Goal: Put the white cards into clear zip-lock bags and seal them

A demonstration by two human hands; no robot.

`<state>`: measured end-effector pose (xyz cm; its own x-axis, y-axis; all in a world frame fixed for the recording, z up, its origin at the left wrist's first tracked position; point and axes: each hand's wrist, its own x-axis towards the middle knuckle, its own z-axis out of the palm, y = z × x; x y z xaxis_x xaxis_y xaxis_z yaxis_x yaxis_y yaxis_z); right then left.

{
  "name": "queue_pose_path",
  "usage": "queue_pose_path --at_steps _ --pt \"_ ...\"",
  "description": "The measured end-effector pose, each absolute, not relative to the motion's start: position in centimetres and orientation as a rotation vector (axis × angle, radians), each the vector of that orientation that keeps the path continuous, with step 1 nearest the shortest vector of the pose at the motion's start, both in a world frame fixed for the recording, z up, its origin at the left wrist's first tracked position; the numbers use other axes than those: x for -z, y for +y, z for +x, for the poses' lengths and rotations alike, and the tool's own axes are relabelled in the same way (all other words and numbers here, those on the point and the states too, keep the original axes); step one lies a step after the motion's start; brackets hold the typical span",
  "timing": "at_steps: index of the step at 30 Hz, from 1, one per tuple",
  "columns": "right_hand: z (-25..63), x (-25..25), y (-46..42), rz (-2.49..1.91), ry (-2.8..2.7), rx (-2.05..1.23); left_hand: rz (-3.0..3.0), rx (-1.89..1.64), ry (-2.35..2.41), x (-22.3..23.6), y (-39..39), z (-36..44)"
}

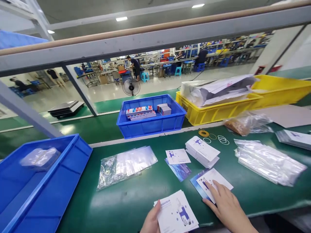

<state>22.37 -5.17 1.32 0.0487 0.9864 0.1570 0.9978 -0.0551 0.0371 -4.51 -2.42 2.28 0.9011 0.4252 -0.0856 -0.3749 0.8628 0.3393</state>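
My left hand [151,220] is closed on a small stack of white booklets [173,215] with a purple printed figure, near the table's front edge. My right hand [225,205] lies with fingers spread on a white booklet [222,177], thumb by its near edge. Under that booklet, a blue printed sheet [197,187] sticks out at the left. Just beyond, another white booklet [178,156] overlaps a second blue sheet [179,170]. Beside these stands a thick pile of white booklets [202,150].
Clear plastic bags lie left [127,165] and right [269,161] on the green table [116,207]. Rubber bands [223,139] sit behind the pile. Blue bins [152,124] and yellow bins [218,111] line the back; another blue bin [70,168] stands left. A metal frame crosses above.
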Motion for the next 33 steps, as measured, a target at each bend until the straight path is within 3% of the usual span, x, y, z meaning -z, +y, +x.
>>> queue_pose_path --at_steps 11,17,24,29,33 --pt "22.8 -4.4 -4.1 -2.279 -2.257 -0.138 0.111 -0.410 0.458 0.0 -3.2 -6.9" --pt "21.8 -5.0 -3.9 -2.212 -2.361 0.049 0.144 -0.534 0.461 0.9 -4.4 -5.5" --pt "26.9 -7.9 -4.9 -1.947 -2.174 0.130 0.268 -0.553 0.477 1.3 -4.2 -3.7" --pt "26.3 -10.9 -6.5 -1.359 -2.071 -0.255 0.337 -0.471 0.240 -1.4 -3.4 -0.7" --pt "23.8 -8.4 -5.8 -1.151 -2.084 -0.625 0.374 -0.449 0.199 -2.7 -2.9 0.2"
